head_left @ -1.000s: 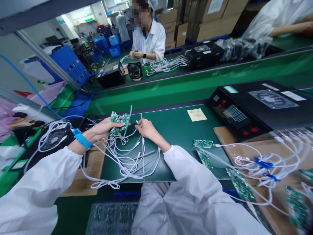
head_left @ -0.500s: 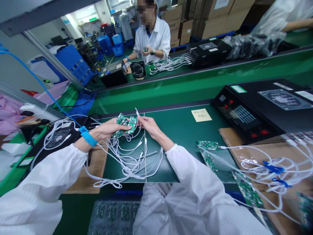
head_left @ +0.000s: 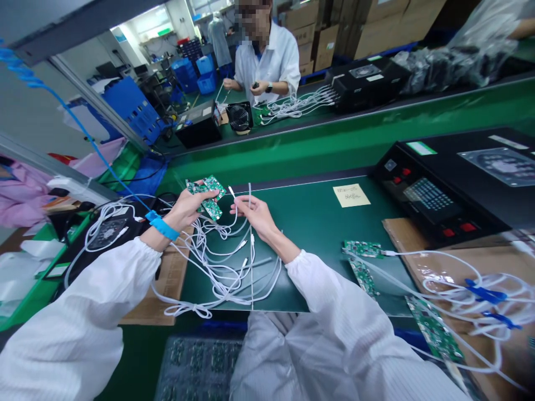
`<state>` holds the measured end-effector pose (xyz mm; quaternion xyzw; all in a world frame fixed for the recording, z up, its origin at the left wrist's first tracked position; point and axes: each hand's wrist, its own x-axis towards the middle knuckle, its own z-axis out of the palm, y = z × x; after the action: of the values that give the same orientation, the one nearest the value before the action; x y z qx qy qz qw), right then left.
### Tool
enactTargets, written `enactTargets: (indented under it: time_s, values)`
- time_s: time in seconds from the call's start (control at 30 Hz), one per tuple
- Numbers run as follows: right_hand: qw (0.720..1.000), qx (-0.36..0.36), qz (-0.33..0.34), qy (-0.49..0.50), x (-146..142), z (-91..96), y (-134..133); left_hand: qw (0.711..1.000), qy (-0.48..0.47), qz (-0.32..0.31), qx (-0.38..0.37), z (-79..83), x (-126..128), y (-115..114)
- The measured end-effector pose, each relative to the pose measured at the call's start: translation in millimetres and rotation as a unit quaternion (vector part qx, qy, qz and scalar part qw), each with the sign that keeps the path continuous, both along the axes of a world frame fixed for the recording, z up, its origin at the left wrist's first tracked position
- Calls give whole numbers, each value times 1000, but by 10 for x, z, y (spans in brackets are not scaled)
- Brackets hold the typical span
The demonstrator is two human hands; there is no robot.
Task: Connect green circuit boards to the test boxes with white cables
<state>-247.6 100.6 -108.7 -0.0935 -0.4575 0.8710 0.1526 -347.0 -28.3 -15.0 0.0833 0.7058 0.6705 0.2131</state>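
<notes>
Several green circuit boards (head_left: 212,209) are fanned out in my left hand (head_left: 189,207), its thumb pressed on top of them. To the right of the boards, my right hand (head_left: 253,214) pinches a white cable (head_left: 233,195) close to its plug, which points up and away. The plug is apart from the boards. Below both hands, a loose heap of white cables (head_left: 221,284) spreads over the green mat (head_left: 309,239), several plug ends lying free. A blue wrist strap (head_left: 164,225) with a coiled cord is on my left wrist.
At right stands a black test box (head_left: 443,189) on cardboard, with bundled white cables (head_left: 489,295) and circuit boards (head_left: 363,249) before it. A yellow note (head_left: 351,195) lies on the mat. Below the bench edge is a clear tray (head_left: 196,367) of boards. A co-worker (head_left: 267,61) stands opposite.
My left hand has moved the boards up and away from my right hand, fanning them wider. The cable plug in my right hand now shows clear of the boards.
</notes>
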Motion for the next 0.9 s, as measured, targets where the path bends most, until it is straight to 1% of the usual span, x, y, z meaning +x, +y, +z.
enactTargets:
  time_s: [0.07,0.23,0.4,0.6,0.67,0.77,0.83,0.9]
  values:
    - [1000,3,-5,-1,-15,-23,-4,1000,-9,-4,11,-5,-6,0]
    - [999,13,26,18,-29,-64,2,999,-19,47,19,-17,-15,12]
    - [997,51,42,33,-51,-114,-7,999,-15,44,15,-33,-32,17]
    - [997,64,31,31,-82,-165,-15,999,31,22,5,-33,2,29]
    - [997,63,27,28,-86,-167,-15,999,42,30,-11,-18,32,39]
    - [997,63,24,25,-86,-159,-15,996,55,62,-39,3,71,52]
    - [998,62,21,24,-83,-150,-14,994,70,67,-40,7,84,56]
    - [998,58,18,20,-81,-139,-14,994,91,57,-25,2,88,59]
